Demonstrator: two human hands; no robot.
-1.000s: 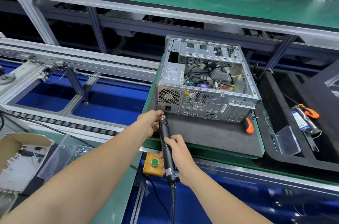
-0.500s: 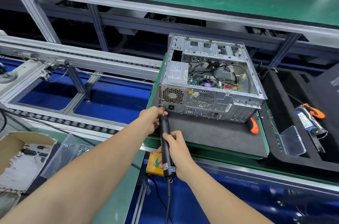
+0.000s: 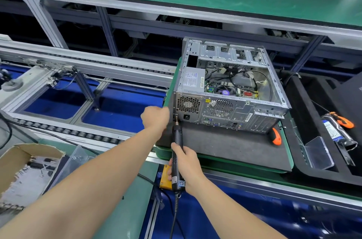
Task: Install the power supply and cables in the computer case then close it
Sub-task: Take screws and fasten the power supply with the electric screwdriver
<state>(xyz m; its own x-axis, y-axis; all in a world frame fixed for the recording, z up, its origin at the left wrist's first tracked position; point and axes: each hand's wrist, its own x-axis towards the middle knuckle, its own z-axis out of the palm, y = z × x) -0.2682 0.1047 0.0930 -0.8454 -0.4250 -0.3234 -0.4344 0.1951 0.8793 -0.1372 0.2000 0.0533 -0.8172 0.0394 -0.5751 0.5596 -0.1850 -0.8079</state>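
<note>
The left hand has drawn back from the bit, fingers curled; whether it holds anything, I cannot tell. The right hand grips the screwdriver, its tip now on the computer case at its rear corner, likely fastening the seated power supply.

No wording is being made out anywhere. A yellow warning triangle is being displayed on the rear panel of the computer case. A white printed label is being carried on the power supply, and a blue-and-white label on the electric screwdriver. Their print is being rendered too small to be read.
</note>
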